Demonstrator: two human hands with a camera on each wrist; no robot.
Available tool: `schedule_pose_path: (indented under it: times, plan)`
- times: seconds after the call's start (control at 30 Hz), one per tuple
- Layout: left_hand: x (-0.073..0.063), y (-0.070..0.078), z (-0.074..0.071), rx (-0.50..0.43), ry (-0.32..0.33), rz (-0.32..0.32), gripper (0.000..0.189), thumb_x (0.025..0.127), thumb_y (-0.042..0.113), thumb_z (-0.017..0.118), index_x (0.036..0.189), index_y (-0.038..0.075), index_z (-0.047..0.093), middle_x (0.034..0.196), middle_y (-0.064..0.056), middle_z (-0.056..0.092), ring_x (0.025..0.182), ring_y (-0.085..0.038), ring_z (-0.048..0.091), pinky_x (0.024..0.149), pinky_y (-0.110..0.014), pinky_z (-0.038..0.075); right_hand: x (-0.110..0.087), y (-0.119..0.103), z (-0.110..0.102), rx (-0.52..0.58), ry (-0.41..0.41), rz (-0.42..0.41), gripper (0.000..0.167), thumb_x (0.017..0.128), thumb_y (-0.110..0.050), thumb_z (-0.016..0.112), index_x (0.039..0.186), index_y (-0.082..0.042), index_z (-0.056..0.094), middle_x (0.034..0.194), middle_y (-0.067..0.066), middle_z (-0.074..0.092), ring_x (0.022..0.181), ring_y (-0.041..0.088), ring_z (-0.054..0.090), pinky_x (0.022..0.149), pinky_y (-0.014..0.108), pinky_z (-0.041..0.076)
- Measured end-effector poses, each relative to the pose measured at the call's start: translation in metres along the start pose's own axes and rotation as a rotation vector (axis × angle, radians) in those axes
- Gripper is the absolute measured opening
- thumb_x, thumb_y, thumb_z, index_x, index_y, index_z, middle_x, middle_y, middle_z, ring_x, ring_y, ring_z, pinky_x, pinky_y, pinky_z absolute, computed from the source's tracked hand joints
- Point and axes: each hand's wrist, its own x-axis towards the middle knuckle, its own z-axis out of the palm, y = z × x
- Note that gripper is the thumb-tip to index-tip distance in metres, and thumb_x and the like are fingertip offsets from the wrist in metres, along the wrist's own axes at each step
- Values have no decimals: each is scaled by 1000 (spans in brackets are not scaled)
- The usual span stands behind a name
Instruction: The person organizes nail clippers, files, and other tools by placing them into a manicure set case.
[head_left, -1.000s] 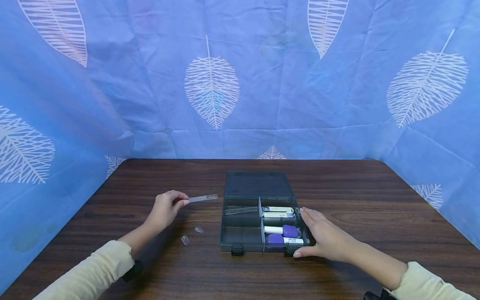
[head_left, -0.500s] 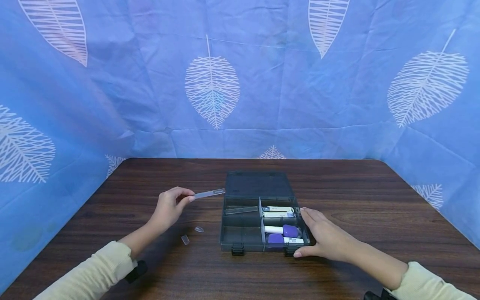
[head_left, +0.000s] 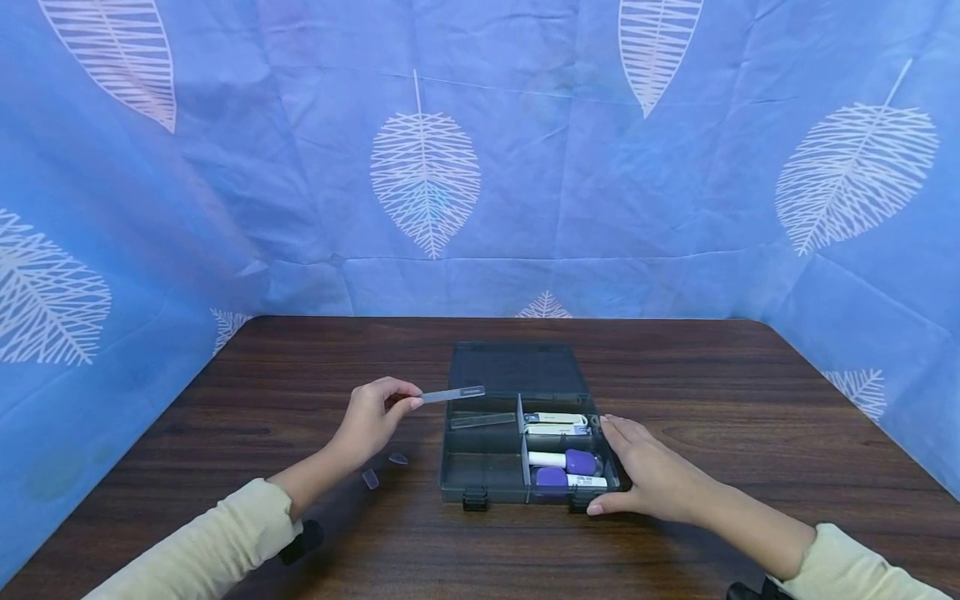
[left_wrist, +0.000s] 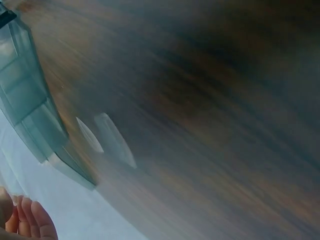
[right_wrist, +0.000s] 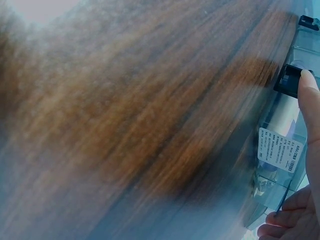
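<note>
My left hand [head_left: 378, 417] pinches one end of a translucent flat nail file [head_left: 453, 394], its far part reaching over the back left of an open dark plastic storage box [head_left: 487, 493]. A similar clear strip [head_left: 482, 421] lies in the left section. My right hand [head_left: 652, 475] holds the box by its right front corner, thumb at the front latch [right_wrist: 289, 80] and fingers along the side. Right of the divider lie two white nail clippers [head_left: 557, 430] and, nearer the front, two purple-and-white nail polish bottles [head_left: 581, 462].
Two small clear false nail tips [head_left: 398, 458] lie on the brown wooden table [head_left: 675, 375], left of the box. The box lid [head_left: 517, 367] is folded back flat behind it. A blue leaf-patterned cloth [head_left: 517, 167] hangs around the table's back and sides.
My left hand has carried the nail file rightward, from beside the box to over its back left edge. My right hand and the box have stayed put.
</note>
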Motion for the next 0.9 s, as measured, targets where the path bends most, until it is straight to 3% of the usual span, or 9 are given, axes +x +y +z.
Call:
schedule_pose_path:
  times: [0.2, 0.4, 0.6, 0.9]
  plan:
    - [2, 8, 11, -19, -45, -1, 8, 83, 5, 66, 89, 2, 70, 85, -8, 68, 70, -11, 60, 60, -21, 50, 0, 0, 0, 2, -5, 3, 115, 67, -74, 59, 139, 12, 30, 144, 32, 30, 131, 48, 31, 99, 60, 34]
    - [4, 13, 21, 11, -106, 87, 9, 84, 7, 65, 90, 2, 70, 85, -7, 67, 69, -11, 58, 60, -19, 49, 0, 1, 0, 4, -5, 9, 116, 67, -74, 59, 139, 12, 30, 144, 31, 30, 131, 48, 31, 99, 60, 34]
    - [6, 14, 27, 71, -174, 181, 9, 85, 7, 64, 89, 1, 70, 85, -8, 66, 65, -9, 54, 56, -18, 46, 1, 0, 1, 4, -7, 13, 116, 66, -74, 60, 139, 12, 30, 144, 31, 30, 131, 48, 31, 100, 61, 34]
    - [15, 23, 31, 214, -323, 202, 9, 85, 8, 64, 86, 3, 71, 81, -6, 64, 70, -12, 58, 61, -22, 50, 1, 0, 1, -5, -5, 13, 117, 66, -74, 59, 139, 12, 30, 144, 31, 31, 131, 48, 31, 100, 60, 34]
